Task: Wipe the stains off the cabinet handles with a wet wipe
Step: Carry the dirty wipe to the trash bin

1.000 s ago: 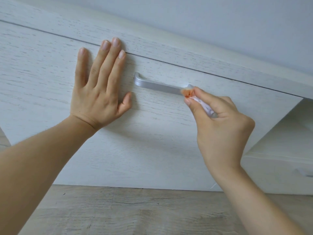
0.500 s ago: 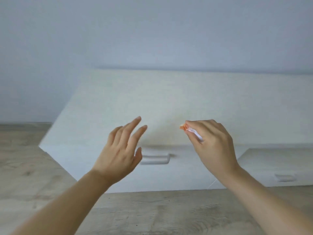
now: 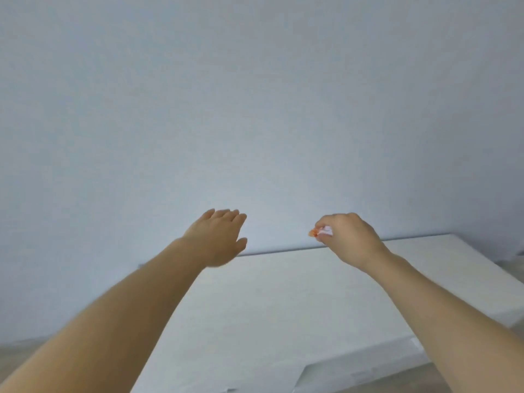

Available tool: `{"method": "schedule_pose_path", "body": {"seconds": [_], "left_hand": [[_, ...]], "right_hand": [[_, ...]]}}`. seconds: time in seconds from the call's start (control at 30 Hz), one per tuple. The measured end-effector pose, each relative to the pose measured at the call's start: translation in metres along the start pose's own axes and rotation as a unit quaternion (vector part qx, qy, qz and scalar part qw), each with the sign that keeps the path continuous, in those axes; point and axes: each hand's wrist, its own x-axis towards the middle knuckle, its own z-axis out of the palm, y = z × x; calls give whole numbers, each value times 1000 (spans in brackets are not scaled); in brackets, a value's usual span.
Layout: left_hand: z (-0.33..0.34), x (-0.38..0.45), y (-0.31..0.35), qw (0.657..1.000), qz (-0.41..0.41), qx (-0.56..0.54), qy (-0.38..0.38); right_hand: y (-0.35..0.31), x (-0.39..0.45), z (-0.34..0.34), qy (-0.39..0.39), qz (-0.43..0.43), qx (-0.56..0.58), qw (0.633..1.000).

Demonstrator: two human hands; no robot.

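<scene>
The right hand [image 3: 347, 239] is raised in front of the wall, back of the hand toward the camera, fingers curled and pinching a crumpled wet wipe [image 3: 321, 231] at the fingertips. The wet wipe is white, with an orange-stained tip protruding to the left of the fingers; the rest of it is hidden inside the grip. The left hand [image 3: 218, 241] is held out level with the right and well apart from it, fingers straight and close together, thumb spread to the side, holding nothing and touching nothing. Both forearms are bare and extend from the lower corners of the view. Below and behind the hands lies the flat white top of the cabinet [image 3: 283, 307], its far edge meeting the wall just beneath the right hand. A recessed step in the cabinet [image 3: 365, 370] shows at the lower right; the picture is blurred there, so no detail can be read. No cabinet handle can be made out in this view. No container is in view. A pale blue-grey wall [image 3: 255, 95] fills the upper part of the view. A strip of wood-toned floor [image 3: 397, 384] shows along the bottom right.
</scene>
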Motion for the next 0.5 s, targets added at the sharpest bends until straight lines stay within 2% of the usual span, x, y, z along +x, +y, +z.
{"method": "schedule_pose_path", "body": {"seconds": [0.1,0.23,0.5], "left_hand": [[-55,20,17,999,37,16,22],[-93,45,64,995,84,38,48],[-131,107,236,978,189,54,73]], "right_hand": [[5,-6,-63,21,12,-29,999],[35,-35,-119,40,55,-71,995],[181,-117,-213,56,165,-122,977]]}}
